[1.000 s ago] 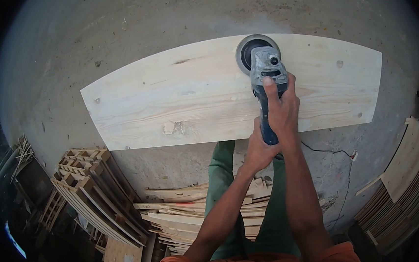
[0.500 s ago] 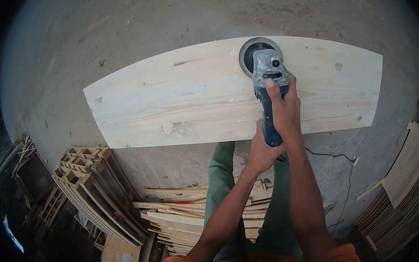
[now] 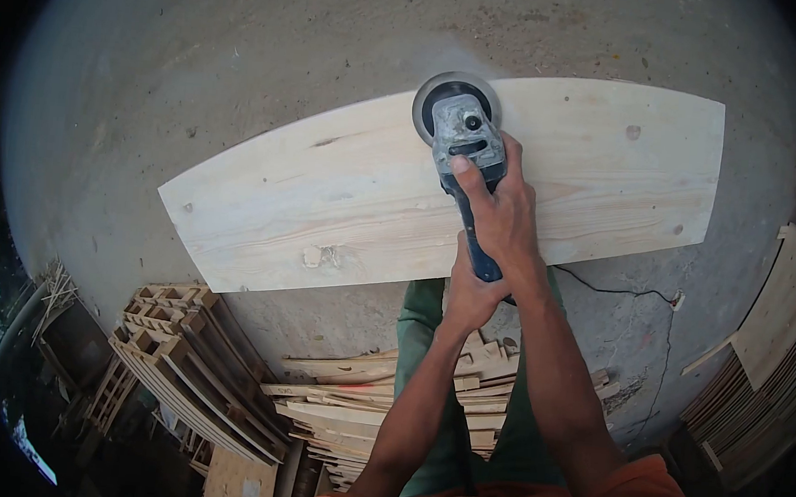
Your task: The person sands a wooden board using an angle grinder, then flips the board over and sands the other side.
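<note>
An angle grinder with a round disc rests over the far edge of a pale, curved-sided wooden board. My right hand wraps round the grinder's body just behind its grey metal head, thumb along the top. Lower down, my left hand is closed round the rear end of the dark blue handle. The disc overlaps the board's upper edge, left of the middle. Knots and a rough patch mark the wood near its lower left. My palms and some of the fingers are hidden by the tool.
Thin wooden strips lie stacked beneath my legs. At the lower left stand stacked wooden frames; at the right leans a pile of wooden panels. A black cord runs over the concrete floor behind the board.
Both hands have moved the angle grinder leftward along the board's far edge, and its disc now reaches past that edge. The board sits slightly lower in view at its left end.
</note>
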